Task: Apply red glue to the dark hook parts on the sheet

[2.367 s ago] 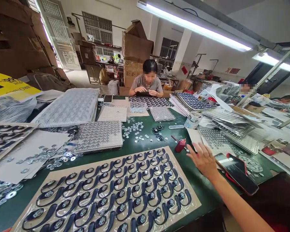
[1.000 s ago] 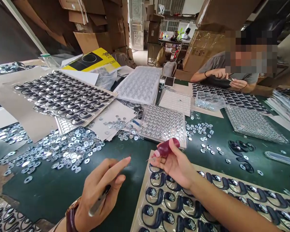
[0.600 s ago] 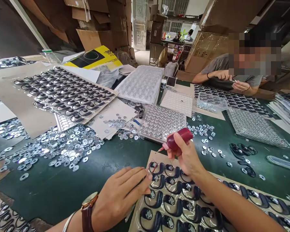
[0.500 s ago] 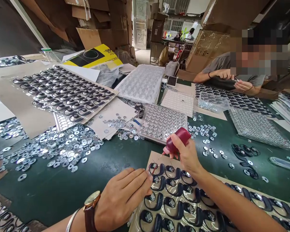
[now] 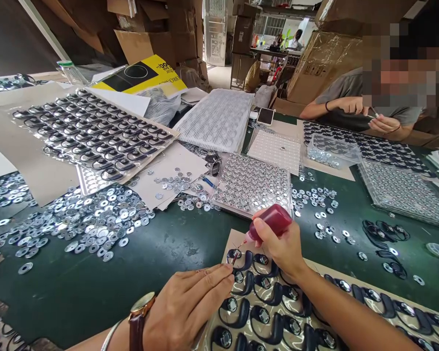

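My right hand [image 5: 283, 246] is wrapped round a dark red squeeze bottle [image 5: 274, 222], tilted with its thin nozzle pointing down and left. The nozzle tip is just above a round metal piece [image 5: 234, 254] at the top left corner of a sheet of black ear-hook parts [image 5: 264, 282]. My left hand [image 5: 190, 297] rests at the left edge of this sheet, fingers pressed together and thumb hidden below. A thin reddish, pointed thing [image 5: 234, 260] shows at its fingertips beside that corner piece; what it is, I cannot make out.
Loose metal washers [image 5: 106, 219] lie heaped on the green table [image 5: 161, 248] to the left. A film-covered sheet of round metal parts [image 5: 254, 185] sits ahead. More ear-hook parts [image 5: 95, 131] are at the back left. A co-worker [image 5: 351, 92] handles a small item across the table.
The bottle and its nozzle have come slightly lower over the corner piece. My left hand stays nearly in place. The whole view has shifted a little.
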`<state>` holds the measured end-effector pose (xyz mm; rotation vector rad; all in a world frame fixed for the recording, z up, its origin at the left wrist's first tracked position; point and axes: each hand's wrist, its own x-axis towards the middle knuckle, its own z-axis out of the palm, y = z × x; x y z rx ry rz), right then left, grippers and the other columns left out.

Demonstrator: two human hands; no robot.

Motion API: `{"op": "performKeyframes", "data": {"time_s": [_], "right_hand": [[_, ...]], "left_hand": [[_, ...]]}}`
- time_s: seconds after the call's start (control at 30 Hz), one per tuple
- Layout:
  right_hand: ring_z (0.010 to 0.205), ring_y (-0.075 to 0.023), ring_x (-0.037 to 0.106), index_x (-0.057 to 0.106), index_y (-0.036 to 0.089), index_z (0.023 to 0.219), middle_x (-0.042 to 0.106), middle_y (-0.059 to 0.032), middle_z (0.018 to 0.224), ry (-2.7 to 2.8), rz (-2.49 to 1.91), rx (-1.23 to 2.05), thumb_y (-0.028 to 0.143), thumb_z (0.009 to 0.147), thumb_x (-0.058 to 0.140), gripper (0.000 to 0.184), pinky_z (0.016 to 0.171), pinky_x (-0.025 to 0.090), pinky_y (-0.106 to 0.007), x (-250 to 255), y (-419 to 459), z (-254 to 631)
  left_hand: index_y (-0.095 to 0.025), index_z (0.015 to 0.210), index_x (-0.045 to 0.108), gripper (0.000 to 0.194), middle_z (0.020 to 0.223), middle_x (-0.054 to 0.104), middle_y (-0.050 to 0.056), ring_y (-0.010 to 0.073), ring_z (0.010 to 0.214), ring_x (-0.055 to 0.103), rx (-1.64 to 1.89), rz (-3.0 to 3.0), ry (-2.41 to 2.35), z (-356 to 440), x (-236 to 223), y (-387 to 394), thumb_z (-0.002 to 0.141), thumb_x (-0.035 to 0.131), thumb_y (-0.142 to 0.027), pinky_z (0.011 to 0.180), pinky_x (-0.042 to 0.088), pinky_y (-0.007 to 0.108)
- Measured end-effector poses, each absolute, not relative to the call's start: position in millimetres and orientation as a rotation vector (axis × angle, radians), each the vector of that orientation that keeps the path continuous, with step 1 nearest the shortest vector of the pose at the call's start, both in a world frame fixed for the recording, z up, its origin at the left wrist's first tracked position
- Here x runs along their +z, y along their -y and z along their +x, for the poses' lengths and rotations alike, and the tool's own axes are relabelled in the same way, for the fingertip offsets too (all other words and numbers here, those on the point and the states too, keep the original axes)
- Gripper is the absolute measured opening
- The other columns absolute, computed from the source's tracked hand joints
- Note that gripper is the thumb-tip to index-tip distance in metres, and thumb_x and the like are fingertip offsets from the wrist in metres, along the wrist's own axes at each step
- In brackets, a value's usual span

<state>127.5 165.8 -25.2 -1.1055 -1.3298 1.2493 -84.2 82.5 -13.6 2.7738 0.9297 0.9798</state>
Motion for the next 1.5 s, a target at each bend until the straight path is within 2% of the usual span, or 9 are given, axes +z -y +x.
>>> {"op": "performKeyframes", "data": {"time_s": [0.1, 0.3, 0.6, 1.07, 1.2, 1.5], "right_hand": [[0.046, -0.0143, 0.062, 0.062, 0.018, 0.084, 0.067, 0.0000, 0.058, 1.435, -1.129, 1.175, 0.035, 0.080, 0.066, 0.019, 0.046, 0.051, -0.025, -26, -163, 126], [0.050, -0.0150, 0.062, 0.062, 0.018, 0.083, 0.067, -0.0009, 0.060, 1.648, -1.133, 1.040, 0.034, 0.078, 0.067, 0.017, 0.048, 0.052, -0.026, -30, -161, 125], [0.050, -0.0153, 0.062, 0.061, 0.018, 0.086, 0.067, -0.0015, 0.061, 1.701, -1.091, 1.079, 0.035, 0.079, 0.067, 0.019, 0.050, 0.053, -0.027, -38, -159, 127], [0.050, -0.0152, 0.062, 0.064, 0.017, 0.078, 0.065, -0.0005, 0.057, 1.741, -1.214, 0.878, 0.039, 0.081, 0.064, 0.022, 0.051, 0.050, -0.027, -33, -163, 130], [0.050, -0.0152, 0.062, 0.064, 0.016, 0.078, 0.065, -0.0009, 0.057, 1.750, -1.224, 0.830, 0.040, 0.081, 0.064, 0.024, 0.051, 0.050, -0.026, -32, -163, 130], [0.049, -0.0141, 0.061, 0.065, 0.016, 0.081, 0.066, 0.0000, 0.057, 1.711, -1.240, 0.844, 0.040, 0.079, 0.065, 0.023, 0.050, 0.051, -0.025, -34, -162, 132]], "left_hand": [[-0.004, 0.113, 0.059, 0.034, 0.113, 0.067, 0.013, 0.0177, 0.113, 0.060, 0.978, 2.799, -0.908, -82, -15, -84, 0.096, 0.031, -0.015, 0.096, 0.052, 0.027], [-0.001, 0.116, 0.059, 0.043, 0.118, 0.064, 0.018, 0.0247, 0.113, 0.061, 0.844, 2.876, -0.847, -81, -22, -78, 0.096, 0.024, -0.015, 0.092, 0.055, 0.035], [-0.001, 0.116, 0.059, 0.041, 0.118, 0.064, 0.018, 0.0256, 0.110, 0.062, 0.793, 2.893, -0.867, -78, -20, -77, 0.095, 0.026, -0.013, 0.089, 0.057, 0.036], [-0.002, 0.117, 0.059, 0.041, 0.120, 0.063, 0.017, 0.0245, 0.114, 0.060, 0.827, 2.861, -0.914, -79, -22, -75, 0.094, 0.027, -0.013, 0.089, 0.056, 0.035], [-0.003, 0.114, 0.061, 0.041, 0.116, 0.066, 0.015, 0.0216, 0.111, 0.062, 0.856, 2.842, -0.936, -78, -18, -78, 0.093, 0.027, -0.012, 0.088, 0.056, 0.031], [-0.003, 0.111, 0.062, 0.040, 0.115, 0.066, 0.015, 0.0206, 0.110, 0.063, 0.853, 2.832, -0.930, -80, -17, -78, 0.091, 0.028, -0.011, 0.088, 0.056, 0.030]]}}
